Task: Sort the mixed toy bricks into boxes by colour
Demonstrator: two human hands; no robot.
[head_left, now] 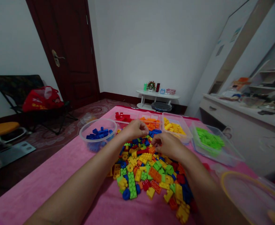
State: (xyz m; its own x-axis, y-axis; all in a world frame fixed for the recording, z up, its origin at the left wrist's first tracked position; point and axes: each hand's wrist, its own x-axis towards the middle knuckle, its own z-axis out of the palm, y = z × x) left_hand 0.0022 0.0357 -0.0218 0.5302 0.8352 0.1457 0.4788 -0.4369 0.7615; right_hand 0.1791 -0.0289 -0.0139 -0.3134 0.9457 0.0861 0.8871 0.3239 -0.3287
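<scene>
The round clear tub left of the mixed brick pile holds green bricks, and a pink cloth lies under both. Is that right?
Not quite: the bricks in the round clear tub are blue, not green, as the head view shows. The tub is indeed left of the mixed brick pile, and a pink cloth lies under both.

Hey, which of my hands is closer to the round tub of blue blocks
Left. Your left hand is right of the round tub, with a gap between; your right hand is farther right, over the block pile.
</scene>
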